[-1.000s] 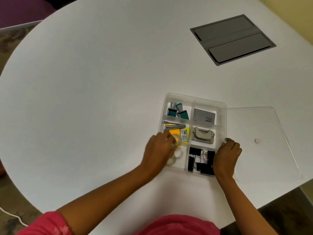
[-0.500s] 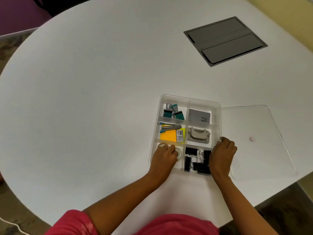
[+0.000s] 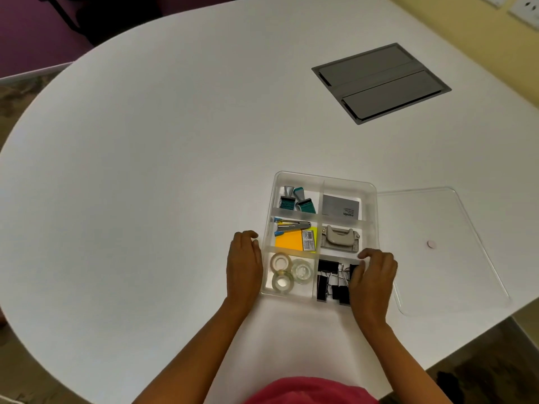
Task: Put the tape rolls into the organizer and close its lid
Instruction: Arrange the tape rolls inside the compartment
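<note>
The clear plastic organizer (image 3: 370, 199) sits open on the white table. Three clear tape rolls (image 3: 290, 272) lie in its near left compartment. My left hand (image 3: 244, 263) rests on the table against the organizer's left wall, fingers curled, holding nothing. My right hand (image 3: 372, 277) lies over the near right corner, partly covering the black binder clips (image 3: 329, 279), its fingers on the right wall. The clear lid (image 3: 443, 246) lies flat on the table to the right of the organizer, apart from it.
Other compartments hold teal stamps (image 3: 297, 199), a grey card box (image 3: 339, 207), a stapler with orange sticky notes (image 3: 294, 236) and a grey hole punch (image 3: 339, 239). A grey cable hatch (image 3: 380, 83) is set into the table at the far right. The table edge runs close below the lid.
My left hand has let go of the tape rolls, left the near left compartment and moved to the organizer's outer left side. My right hand stays at the right wall.
</note>
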